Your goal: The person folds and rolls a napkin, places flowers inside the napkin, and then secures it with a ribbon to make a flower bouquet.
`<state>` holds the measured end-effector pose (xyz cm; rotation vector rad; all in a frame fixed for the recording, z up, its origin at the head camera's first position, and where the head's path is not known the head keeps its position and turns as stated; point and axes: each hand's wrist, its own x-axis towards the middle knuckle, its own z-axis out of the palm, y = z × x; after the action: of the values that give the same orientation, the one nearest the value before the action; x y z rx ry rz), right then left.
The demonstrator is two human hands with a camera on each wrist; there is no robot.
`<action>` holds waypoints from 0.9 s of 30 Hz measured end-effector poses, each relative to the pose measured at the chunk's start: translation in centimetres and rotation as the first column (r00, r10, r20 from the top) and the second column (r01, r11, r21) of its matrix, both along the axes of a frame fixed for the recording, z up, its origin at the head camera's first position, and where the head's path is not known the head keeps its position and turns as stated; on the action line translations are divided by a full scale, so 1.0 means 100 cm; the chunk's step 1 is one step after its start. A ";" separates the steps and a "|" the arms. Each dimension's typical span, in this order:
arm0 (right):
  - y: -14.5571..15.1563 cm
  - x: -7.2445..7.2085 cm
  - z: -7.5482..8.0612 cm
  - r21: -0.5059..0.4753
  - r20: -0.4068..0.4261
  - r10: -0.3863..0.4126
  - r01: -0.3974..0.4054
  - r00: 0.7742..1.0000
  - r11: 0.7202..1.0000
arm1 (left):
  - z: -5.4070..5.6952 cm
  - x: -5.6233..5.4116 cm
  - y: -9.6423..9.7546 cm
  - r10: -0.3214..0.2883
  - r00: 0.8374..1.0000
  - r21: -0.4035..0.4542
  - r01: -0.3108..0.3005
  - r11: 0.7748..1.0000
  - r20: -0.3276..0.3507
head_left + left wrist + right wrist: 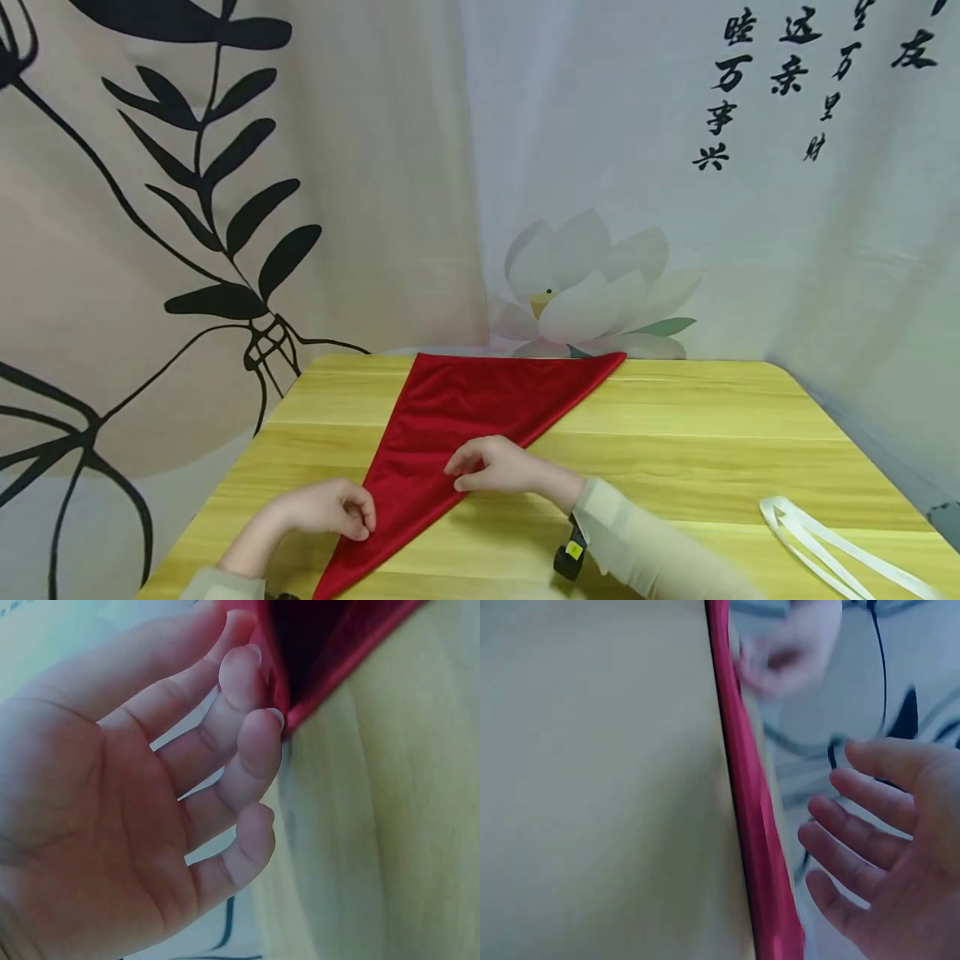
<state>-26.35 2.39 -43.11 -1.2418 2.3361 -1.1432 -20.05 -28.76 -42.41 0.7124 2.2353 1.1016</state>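
A shiny red cloth (480, 408), folded into a long triangle, lies over the left half of the wooden table. At its left edge, my left hand (326, 507) pinches the fabric between thumb and forefinger. The left wrist view shows the cloth (334, 694) slightly raised at those fingertips, with a dark hollow between its layers. Over the slanting right edge hovers my right hand (506, 467), fingers loosely bent and apart. From the right wrist, the right hand (900, 840) holds nothing and is clear of the cloth's surface.
A white ribbon (832, 546) lies in loops at the table's right front. The pale wooden table (675, 433) has rounded far corners. Behind it hangs a curtain (390, 167) printed with dark leaves, a lotus and writing.
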 end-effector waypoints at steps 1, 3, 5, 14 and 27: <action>-0.011 0.006 -0.001 -0.008 0.028 0.039 -0.039 0.999 0.999 | 0.000 -0.001 -0.002 0.004 1.000 0.008 -0.004 1.000 0.021; -0.032 0.017 -0.002 -0.024 0.060 0.122 -0.121 0.991 0.992 | -0.002 -0.004 -0.006 0.012 0.999 0.011 -0.013 1.000 0.045; -0.052 0.026 -0.005 -0.042 0.096 0.193 -0.190 0.976 0.981 | -0.004 -0.006 -0.009 0.025 0.998 0.008 -0.025 1.000 0.054; -0.104 0.044 -0.022 -0.042 0.176 0.339 -0.337 0.924 0.940 | -0.011 -0.010 -0.014 0.065 0.998 0.026 -0.065 0.998 0.026; -0.110 0.040 -0.033 -0.051 0.278 0.249 -0.244 0.928 0.968 | -0.012 -0.013 -0.014 0.266 0.964 -0.002 -0.266 0.964 -0.001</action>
<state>-22.32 -8.62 -46.45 -1.2429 1.9075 -1.1667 -21.32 -30.11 -43.65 0.4179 2.3823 1.2224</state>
